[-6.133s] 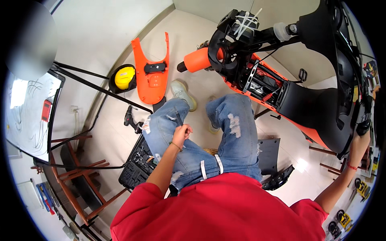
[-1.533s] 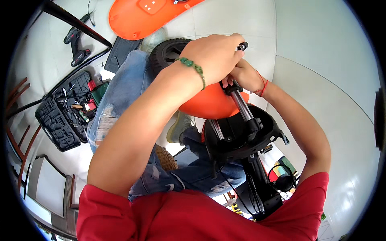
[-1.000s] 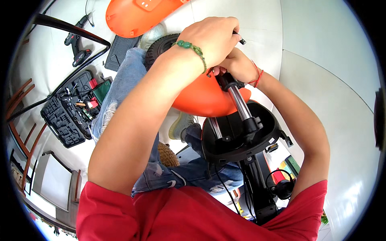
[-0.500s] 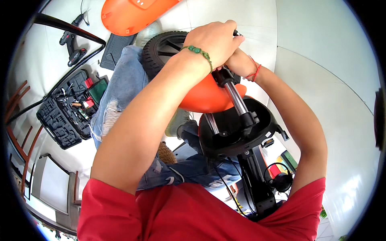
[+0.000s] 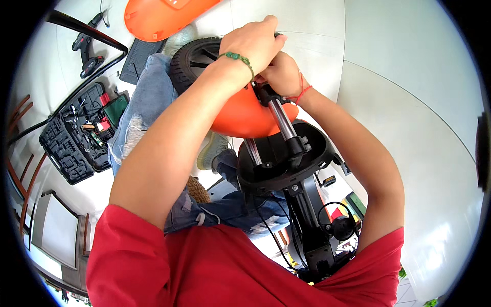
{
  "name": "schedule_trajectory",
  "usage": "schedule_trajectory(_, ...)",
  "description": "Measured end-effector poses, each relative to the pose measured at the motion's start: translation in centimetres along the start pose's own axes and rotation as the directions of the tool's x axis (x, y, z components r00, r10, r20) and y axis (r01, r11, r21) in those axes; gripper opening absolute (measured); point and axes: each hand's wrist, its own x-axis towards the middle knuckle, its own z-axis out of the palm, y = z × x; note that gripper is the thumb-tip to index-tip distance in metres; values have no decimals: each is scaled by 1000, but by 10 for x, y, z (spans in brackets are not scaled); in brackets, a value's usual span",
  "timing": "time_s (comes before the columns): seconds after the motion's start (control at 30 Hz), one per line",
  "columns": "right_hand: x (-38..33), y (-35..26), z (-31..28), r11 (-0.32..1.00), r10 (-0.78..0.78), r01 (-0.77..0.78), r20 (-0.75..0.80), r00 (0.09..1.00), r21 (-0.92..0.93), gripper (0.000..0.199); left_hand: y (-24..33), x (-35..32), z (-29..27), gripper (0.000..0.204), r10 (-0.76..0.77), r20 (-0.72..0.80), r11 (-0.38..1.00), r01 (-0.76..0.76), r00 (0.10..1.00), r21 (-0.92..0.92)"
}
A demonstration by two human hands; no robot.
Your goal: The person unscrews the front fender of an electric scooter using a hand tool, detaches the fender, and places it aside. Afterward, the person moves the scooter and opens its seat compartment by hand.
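here, both hands (image 5: 282,75) curled, their hold unclear, near silver fork tube (image 5: 283,120), long axis up-left

1. No wording, brand or number can be read from where I stand.
2. The black cordless drill with red touches (image 5: 91,66), lying on the floor, bears a small reddish mark on its foot; that is too small to make out.
3. On the open black plastic tool case (image 5: 66,148), I can make out no lettering among the moulded recesses.
4. The black treaded rubber tyre (image 5: 180,62) and the glossy orange curved plastic mudguard (image 5: 249,113) show no legible print on their visible surfaces.
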Motion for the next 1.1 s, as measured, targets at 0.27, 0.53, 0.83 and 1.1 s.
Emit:
schedule_trajectory(0.27,6,6,-5,993,-105,107,34,994,-46,21,-25,10,8,49,88,259,833,72,962,-549)
schedule_trajectory(0.53,14,10,-10,959,-208,171,149,967,225,17,-34,19,-6,38,143,441,773,178,886,-609)
schedule_trajectory(0.83,14,17,-8,958,-207,171,140,968,229,18,-46,41,3,30,244,475,732,161,845,-662)
schedule_trajectory(1.1,16,20,-14,942,-262,225,127,957,251,18,-33,51,17,43,170,443,818,125,880,-561)
